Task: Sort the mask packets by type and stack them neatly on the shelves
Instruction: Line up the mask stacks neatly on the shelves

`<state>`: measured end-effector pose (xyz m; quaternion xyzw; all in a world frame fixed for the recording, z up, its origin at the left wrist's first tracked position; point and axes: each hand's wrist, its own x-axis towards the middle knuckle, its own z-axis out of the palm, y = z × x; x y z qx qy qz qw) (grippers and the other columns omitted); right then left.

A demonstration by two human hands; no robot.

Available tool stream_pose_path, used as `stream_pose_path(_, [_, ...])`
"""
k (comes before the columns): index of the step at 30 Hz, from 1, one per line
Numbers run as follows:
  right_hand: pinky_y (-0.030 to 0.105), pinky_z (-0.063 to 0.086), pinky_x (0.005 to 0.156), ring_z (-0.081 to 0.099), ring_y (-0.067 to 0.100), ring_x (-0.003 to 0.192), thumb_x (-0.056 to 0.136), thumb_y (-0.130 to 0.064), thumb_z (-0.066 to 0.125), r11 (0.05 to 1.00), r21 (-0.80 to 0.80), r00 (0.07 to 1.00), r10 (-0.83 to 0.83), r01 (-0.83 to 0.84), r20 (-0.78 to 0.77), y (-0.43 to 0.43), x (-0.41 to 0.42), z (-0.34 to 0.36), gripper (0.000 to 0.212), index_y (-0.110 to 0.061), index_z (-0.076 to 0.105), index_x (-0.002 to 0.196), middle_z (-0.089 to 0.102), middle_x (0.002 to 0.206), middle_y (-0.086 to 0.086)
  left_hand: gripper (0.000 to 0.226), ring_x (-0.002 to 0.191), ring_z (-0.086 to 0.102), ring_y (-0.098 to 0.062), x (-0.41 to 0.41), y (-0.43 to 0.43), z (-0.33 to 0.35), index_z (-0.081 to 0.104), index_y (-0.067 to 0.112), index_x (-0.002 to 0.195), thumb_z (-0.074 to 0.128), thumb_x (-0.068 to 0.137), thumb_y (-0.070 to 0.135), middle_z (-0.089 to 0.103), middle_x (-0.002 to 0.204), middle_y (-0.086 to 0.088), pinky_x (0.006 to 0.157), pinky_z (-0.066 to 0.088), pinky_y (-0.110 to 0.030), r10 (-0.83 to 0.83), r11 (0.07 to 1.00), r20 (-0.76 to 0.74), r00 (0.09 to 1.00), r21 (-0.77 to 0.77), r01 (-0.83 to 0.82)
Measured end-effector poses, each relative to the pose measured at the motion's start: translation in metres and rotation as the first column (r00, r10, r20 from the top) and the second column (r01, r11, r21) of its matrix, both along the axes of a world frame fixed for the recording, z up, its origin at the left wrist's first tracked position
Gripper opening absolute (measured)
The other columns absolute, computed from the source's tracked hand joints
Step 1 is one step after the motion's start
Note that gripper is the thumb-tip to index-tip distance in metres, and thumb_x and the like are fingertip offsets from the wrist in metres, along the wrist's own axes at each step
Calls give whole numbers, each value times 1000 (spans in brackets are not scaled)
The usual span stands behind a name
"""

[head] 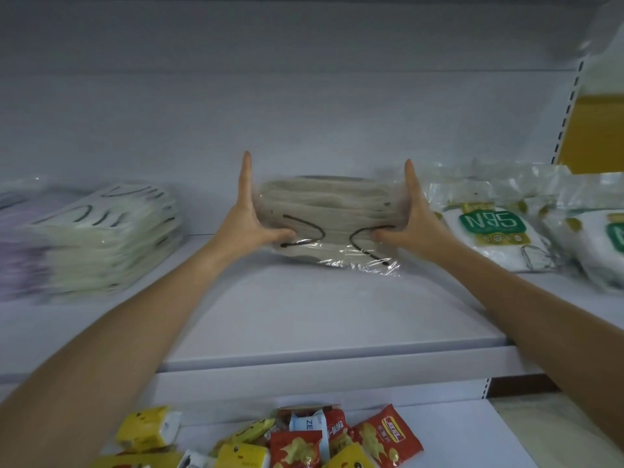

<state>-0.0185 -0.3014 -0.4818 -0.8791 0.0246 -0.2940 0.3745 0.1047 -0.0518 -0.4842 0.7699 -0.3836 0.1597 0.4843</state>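
On the lower shelf point(466, 434), along its front edge, lie three red snack packets point(388, 437) and at least four yellow tissue packs point(148, 428), heaped together.

Above it, on the upper shelf point(304, 315), both arms reach in toward the middle. The left hand point(248, 214) and the right hand point(413, 214) stand on edge with fingers straight and together. Their palms press flat against the two ends of one stack of beige mask packets point(324, 211), and each thumb lies against the stack's front. The stack sits on the shelf near the back wall; its layers are too blurred to count.

Toward the left edge of the shelf stands one stack of pale green mask packets point(111, 238), with purple packets point(17, 244) beside it. Toward the right edge lie two N95 packets point(493, 231), and beyond them is a cardboard box point(594, 130).
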Motion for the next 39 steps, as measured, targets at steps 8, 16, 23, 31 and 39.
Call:
stream_pose_path(8, [52, 27, 112, 28, 25, 140, 43, -53, 77, 998, 59, 985, 33, -23, -171, -22, 8, -4, 132, -54, -17, 137, 10, 157, 0, 132, 130, -1, 9, 8, -10, -12, -26, 32, 143, 81, 68, 12, -9, 150, 18, 107, 12, -13, -135, 984, -241, 961, 84, 159])
stream_pose_path(16, [48, 22, 115, 17, 26, 142, 69, -20, 77, 1000, 24, 981, 15, -11, -196, -22, 8, -4, 124, -35, -21, 144, 3, 158, 2, 137, 142, 0, -3, 15, -13, -15, -27, 34, 142, 84, 65, 18, -10, 157, 8, 107, 13, -19, -87, 986, -307, 948, 106, 125])
stream_pose_path(23, [49, 23, 114, 20, 29, 141, 67, -28, 81, 992, 106, 984, -45, 63, -170, -28, 19, -13, 123, -33, -12, 147, 19, 154, 2, 130, 127, 17, 6, 17, -17, -21, -23, 26, 146, 80, 69, 7, 2, 157, 6, 93, 23, -5, -70, 991, -354, 933, 85, 106])
stream_pose_path(31, [4, 21, 79, 21, 21, 138, 84, -8, 65, 988, 115, 984, -89, 107, -158, -15, 17, -14, 102, -16, -12, 149, 10, 155, 8, 119, 97, 49, 14, 10, -31, -22, -20, 25, 147, 73, 77, -1, 22, 140, 12, 63, 41, 0, -65, 997, -410, 910, 4, 73])
stream_pose_path(39, [44, 23, 113, 22, 34, 139, 84, -18, 62, 944, 186, 957, -244, 271, -158, -13, 49, 19, 104, -25, -22, 146, 9, 156, 11, 120, 100, 55, -18, 30, -71, 6, -25, 23, 145, 67, 75, -8, 48, 129, -6, 86, 51, -37, 0, 1000, -508, 861, -24, -14])
